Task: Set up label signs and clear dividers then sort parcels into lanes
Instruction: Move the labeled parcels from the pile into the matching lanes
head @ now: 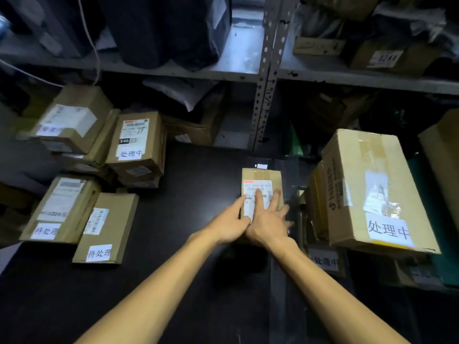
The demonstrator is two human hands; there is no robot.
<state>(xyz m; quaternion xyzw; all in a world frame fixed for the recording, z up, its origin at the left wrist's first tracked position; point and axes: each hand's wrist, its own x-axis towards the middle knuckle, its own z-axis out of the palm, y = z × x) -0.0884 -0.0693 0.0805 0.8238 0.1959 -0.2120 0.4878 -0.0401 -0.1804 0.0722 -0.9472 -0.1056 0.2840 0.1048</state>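
The right hand (269, 225) lies flat on a small brown cardboard parcel (262, 176), its fingers straight and spread over the glossy white shipping label. The left hand (229, 225) clasps the parcel's near left edge, thumb on top and index finger along the side wall; its other fingers are hidden. The parcel rests on a matte black tabletop (173, 269), near the middle and a little right.

Just right of the parcel, a clear plastic divider sheet (283, 281) runs away from the person, faintly shiny. Beyond it stands a large, taped, creased cardboard box (360, 175) carrying a white paper sign (388, 230) with handwritten characters.

On the left of the table, well apart from the parcel, lie two flat rectangular cardboard parcels (109, 227) with white slips, and behind them a blurred stack of squarer cartons (137, 145). Grey perforated metal shelving (263, 95) rises at the back, holding dark plastic bags (159, 31).
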